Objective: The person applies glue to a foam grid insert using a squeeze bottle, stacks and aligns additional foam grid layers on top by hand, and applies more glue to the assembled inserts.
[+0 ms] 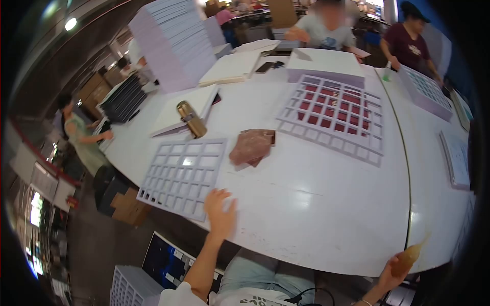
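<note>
My left hand (220, 217) reaches over the table at the near right corner of a white grid tray (186, 173). Its fingers are apart, slightly bent, and I cannot tell whether they touch the tray. At the lower right, my right hand (390, 278) is closed around an amber squeeze bottle (407, 260) with a thin pointed tip tilted upward. Beyond the left hand lies a crumpled brown cloth or wrapper (252, 146). A second white grid (334, 115) lies farther right, with dark red showing through many of its openings.
A gold cylindrical flask (191, 120) stands near white boards (176, 113). Tall stacked sheets (176, 46) rise at the back left. Across the table (306, 204) a person (326, 30) sits behind a white box; another person (411, 41) handles a grid tray at the right.
</note>
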Motion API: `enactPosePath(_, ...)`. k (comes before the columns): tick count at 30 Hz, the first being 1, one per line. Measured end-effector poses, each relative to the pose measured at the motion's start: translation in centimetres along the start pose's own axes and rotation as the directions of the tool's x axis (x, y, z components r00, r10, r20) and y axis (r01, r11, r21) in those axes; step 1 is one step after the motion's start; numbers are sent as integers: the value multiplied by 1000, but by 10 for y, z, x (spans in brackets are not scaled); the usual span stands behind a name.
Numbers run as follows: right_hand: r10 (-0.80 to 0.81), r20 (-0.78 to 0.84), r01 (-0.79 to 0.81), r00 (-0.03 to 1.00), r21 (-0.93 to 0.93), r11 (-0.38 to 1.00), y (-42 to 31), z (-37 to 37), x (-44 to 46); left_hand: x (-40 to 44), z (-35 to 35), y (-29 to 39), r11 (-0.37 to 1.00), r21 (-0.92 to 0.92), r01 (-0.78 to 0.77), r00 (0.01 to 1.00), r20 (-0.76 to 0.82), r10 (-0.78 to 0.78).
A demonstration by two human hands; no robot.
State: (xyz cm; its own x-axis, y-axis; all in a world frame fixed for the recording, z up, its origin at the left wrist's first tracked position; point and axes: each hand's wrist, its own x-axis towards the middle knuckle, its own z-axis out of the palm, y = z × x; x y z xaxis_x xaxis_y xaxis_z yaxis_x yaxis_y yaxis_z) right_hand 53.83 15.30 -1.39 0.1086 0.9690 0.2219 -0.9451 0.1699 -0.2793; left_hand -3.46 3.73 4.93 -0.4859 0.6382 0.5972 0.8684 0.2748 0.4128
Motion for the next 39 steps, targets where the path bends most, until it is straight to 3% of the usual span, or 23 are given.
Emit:
enactPosePath(3, 22, 56, -21, 998, -20, 1000, -3, -5, 2, -45, -79, -72, 913, 249, 322, 917, -320, -236)
enactPosePath(5, 11, 57, -10, 998, -15, 1000, -4, -13, 2, -76, -107, -123, 835, 283, 472, 822, -484, -301)
enactPosePath(6, -1, 39, 2, 999, -12, 1000, -4, -14, 1, -88, -117, -151, 794, 71, 604, 710, -501, -495)
enactPosePath(7, -18, 23, 19, 1000, -8, 1000, -3, -13, 2, -98, -122, -177, 702, -149, 697, 574, -471, -670)
enactPosePath(10, 15, 43, -16, 999, 15, 1000, -1, -3, 3, -103, -117, -242, 463, -449, 764, 339, -332, -880)
enactPosePath(11, 5, 16, -5, 1000, -6, 1000, -4, -5, 3, -99, -110, -252, 351, -534, 769, 255, -246, -935)
enactPosePath(12, -7, -10, 7, 1000, -30, 1000, -6, -14, 4, -67, -117, -212, 144, -605, 783, 96, -112, -989)
enactPosePath(15, -38, -66, 34, 997, -66, 997, -6, -12, 4, -32, -102, -217, 36, -711, 702, -24, -74, -997)
enactPosePath(18, -40, -78, 34, 996, -74, 997, 3, 5, 2, -39, -87, -283, 120, -710, 694, 161, -10, -987)
enactPosePath(21, -42, -76, 36, 996, -78, 996, -2, -11, 5, -30, -100, -292, 251, -667, 702, 226, -126, -966)
enactPosePath(22, -37, -74, 31, 997, -84, 996, 0, -8, 6, -21, -106, -278, 201, -871, 448, 250, -94, -964)
enactPosePath(23, -37, -73, 31, 997, -87, 996, 4, -5, 6, -18, -125, -267, 55, -948, 314, 305, 46, -951)
enactPosePath(24, -49, -75, 42, 996, -91, 995, 6, -1, 4, -24, -144, -269, -100, -957, 272, 385, 203, -900)
enactPosePath(25, -43, -133, 32, 990, -78, 996, 7, -1, 3, -30, -157, -272, -166, -972, 167, 514, 229, -827)
enactPosePath(27, -98, -258, 84, 961, -63, 994, 4, -8, -1, -18, -198, -213, -114, -969, 217, 662, 232, -712)
enactPosePath(30, -149, -306, 113, 940, -135, 984, 13, 8, -1, -3, -229, -139, -206, -937, 283, 696, 349, -627)
enactPosePath(34, -155, -395, 111, 906, -132, 985, 23, 36, -1, 10, -190, -87, -222, -932, 285, 758, 361, -544)
enactPosePath(35, -144, -413, 105, 899, -117, 988, 22, 40, -2, 12, -178, -68, -215, -910, 355, 757, 415, -506)
enactPosePath(37, -108, -442, 81, 890, -80, 994, 19, 46, -5, 2, -139, -54, -79, -925, 370, 819, 366, -442)
enactPosePath(39, -121, -437, 96, 891, -79, 992, 12, 46, -15, 7, -107, 14, 13, -932, 362, 809, 307, -501)
